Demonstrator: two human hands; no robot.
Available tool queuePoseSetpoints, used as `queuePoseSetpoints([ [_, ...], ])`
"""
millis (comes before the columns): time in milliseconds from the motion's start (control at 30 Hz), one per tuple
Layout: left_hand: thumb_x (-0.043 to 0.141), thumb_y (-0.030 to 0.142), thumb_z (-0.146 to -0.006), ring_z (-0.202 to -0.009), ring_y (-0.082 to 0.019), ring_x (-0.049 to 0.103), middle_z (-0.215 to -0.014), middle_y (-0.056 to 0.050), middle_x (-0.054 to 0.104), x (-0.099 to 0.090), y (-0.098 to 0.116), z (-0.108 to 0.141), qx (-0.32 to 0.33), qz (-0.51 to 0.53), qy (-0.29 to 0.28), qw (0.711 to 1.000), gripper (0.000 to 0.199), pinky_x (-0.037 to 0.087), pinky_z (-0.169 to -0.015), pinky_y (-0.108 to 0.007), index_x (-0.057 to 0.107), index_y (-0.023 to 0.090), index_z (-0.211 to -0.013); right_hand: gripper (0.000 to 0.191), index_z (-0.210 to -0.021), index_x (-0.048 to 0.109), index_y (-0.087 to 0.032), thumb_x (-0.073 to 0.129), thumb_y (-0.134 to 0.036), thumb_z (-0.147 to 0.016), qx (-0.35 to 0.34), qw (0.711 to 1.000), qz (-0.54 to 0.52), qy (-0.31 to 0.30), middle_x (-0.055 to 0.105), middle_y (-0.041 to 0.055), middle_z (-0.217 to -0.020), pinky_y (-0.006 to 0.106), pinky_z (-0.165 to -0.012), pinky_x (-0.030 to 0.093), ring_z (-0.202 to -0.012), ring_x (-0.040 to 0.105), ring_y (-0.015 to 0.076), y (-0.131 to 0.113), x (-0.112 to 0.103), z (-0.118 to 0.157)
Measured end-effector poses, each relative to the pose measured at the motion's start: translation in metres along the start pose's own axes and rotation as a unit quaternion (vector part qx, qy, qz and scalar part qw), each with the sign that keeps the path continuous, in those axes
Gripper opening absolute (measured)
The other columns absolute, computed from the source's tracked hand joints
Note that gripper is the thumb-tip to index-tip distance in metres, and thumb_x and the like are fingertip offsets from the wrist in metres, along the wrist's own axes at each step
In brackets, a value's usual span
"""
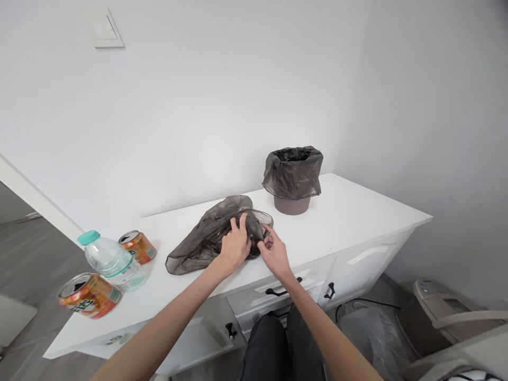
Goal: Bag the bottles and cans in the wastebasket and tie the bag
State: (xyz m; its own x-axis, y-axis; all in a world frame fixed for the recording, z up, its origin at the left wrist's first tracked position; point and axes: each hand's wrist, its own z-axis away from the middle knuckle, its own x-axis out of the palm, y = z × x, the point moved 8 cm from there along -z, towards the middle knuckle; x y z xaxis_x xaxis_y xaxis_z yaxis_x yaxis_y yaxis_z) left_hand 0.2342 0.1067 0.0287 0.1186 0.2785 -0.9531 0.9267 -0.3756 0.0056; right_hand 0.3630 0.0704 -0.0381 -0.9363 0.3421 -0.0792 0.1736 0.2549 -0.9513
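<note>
Loose plastic bag (198, 241) looks light, floppy, probably slippery; I'd grab its 3 o'clock rim (266, 217). Left hand (235, 245) and right hand (274, 255) both touch it, can't tell if clamped.

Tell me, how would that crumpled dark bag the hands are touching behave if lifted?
The dark bag would probably flop and sag, since it lies slumped in loose folds on the white countertop. It is likely light for its size, as its film looks thin enough to see through in places.

two hands (235, 244) (275, 256), two dark bags (194, 243) (293, 177), two cans (90, 297) (138, 247), one bottle (113, 259), one bin (291, 206)
</note>
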Motion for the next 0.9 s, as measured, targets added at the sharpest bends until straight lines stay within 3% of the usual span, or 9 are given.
queuePoseSetpoints([
  [100,0.046,0.02,-0.099,-0.087,-0.027,0.076,-0.146,-0.022,0.047,-0.013,-0.011,0.013,0.019,-0.022,0.017,0.999,0.065,0.057,-0.074,-0.038,0.023,0.024,-0.16,0.066,-0.144,0.057,-0.013,0.053,-0.029,-0.081,0.006,1.0,0.002,0.0,0.055,-0.0066,-0.068,0.029,-0.072,0.051,-0.065,0.058,0.0173,-0.007,-0.001,0.002],
  [233,0.035,0.023,-0.107,-0.098,-0.027,0.073,-0.147,-0.016,0.051,-0.056,-0.03,0.049,0.078,-0.035,0.068,0.994,0.049,0.057,-0.086,-0.042,0.033,0.026,-0.156,0.068,-0.143,0.058,-0.011,0.051,-0.032,-0.079,0.009,1.0,0.007,0.006,0.053,-0.0065,-0.067,0.03,-0.07,0.05,-0.064,0.057,0.0178,-0.014,-0.002,0.006],
  [467,0.044,0.034,-0.11,-0.125,-0.027,0.063,-0.146,-0.01,0.06,-0.175,-0.094,0.116,0.109,-0.034,0.175,0.978,0.037,0.049,-0.108,-0.044,0.043,0.025,-0.145,0.067,-0.142,0.058,-0.011,0.052,-0.034,-0.079,0.015,1.0,0.025,-0.004,0.053,-0.0061,-0.067,0.03,-0.073,0.051,-0.065,0.057,0.0186,-0.015,-0.001,0.011],
  [567,0.041,0.042,-0.11,-0.108,-0.027,0.069,-0.137,-0.01,0.066,-0.229,-0.117,0.122,0.066,-0.108,0.217,0.968,0.036,0.052,-0.1,-0.044,0.048,0.024,-0.141,0.069,-0.145,0.056,-0.01,0.052,-0.037,-0.081,0.02,0.999,0.033,-0.017,0.053,-0.0059,-0.068,0.031,-0.074,0.051,-0.066,0.057,0.019,-0.015,0.0,0.013],
  [633,0.037,0.045,-0.11,-0.1,-0.028,0.07,-0.131,-0.011,0.068,-0.254,-0.125,0.117,0.034,-0.157,0.224,0.961,0.039,0.053,-0.096,-0.045,0.051,0.023,-0.139,0.071,-0.147,0.055,-0.01,0.052,-0.038,-0.081,0.024,0.999,0.038,-0.025,0.052,-0.0062,-0.068,0.03,-0.073,0.05,-0.066,0.056,0.0189,-0.014,0.001,0.015],
  [733,0.031,0.04,-0.11,-0.099,-0.031,0.071,-0.127,-0.015,0.069,-0.262,-0.133,0.098,0.014,-0.203,0.169,0.964,0.04,0.052,-0.093,-0.045,0.053,0.02,-0.138,0.071,-0.146,0.055,-0.01,0.052,-0.038,-0.081,0.021,0.999,0.043,-0.026,0.053,-0.0058,-0.068,0.03,-0.073,0.05,-0.067,0.056,0.0191,-0.011,0.001,0.015],
  [900,0.028,0.026,-0.107,-0.099,-0.035,0.073,-0.13,-0.02,0.068,-0.224,-0.162,0.068,0.019,-0.246,0.023,0.969,0.041,0.05,-0.088,-0.047,0.051,0.016,-0.141,0.071,-0.146,0.055,-0.01,0.052,-0.039,-0.082,0.006,0.998,0.05,-0.023,0.057,-0.0043,-0.07,0.031,-0.076,0.051,-0.068,0.058,0.0194,-0.007,0.002,0.014],
])
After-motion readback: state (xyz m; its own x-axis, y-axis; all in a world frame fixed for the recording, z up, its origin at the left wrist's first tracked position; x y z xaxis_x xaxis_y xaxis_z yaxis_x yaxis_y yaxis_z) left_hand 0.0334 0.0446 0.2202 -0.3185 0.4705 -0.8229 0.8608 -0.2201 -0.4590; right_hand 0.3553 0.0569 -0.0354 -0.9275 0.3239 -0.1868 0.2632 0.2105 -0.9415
